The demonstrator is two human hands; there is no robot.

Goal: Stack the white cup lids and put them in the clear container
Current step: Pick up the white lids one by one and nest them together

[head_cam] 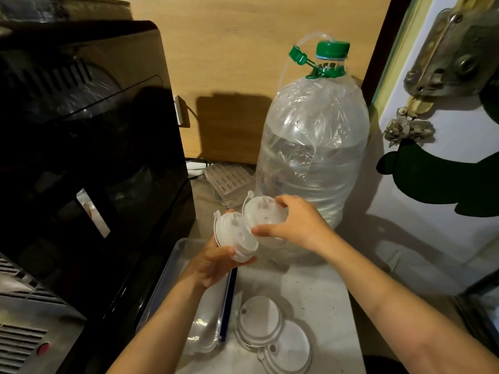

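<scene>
Lid stack point(237, 238) clamped in left grip point(216, 261); single lid point(263, 215) pinched in right grip point(293, 222), touching stack.

You hold white lids in your left hand point(216, 261) and one white lid point(263, 211) in your right hand point(295, 225). More white lids point(259, 321) lie on the pale speckled counter point(318, 298). The container point(181, 255) is clear with a dark blue edge. The water bottle point(313, 147) is clear, its cap point(332, 49) green. The machine point(81, 147) is glossy black, the wall point(237, 49) tan.
</scene>
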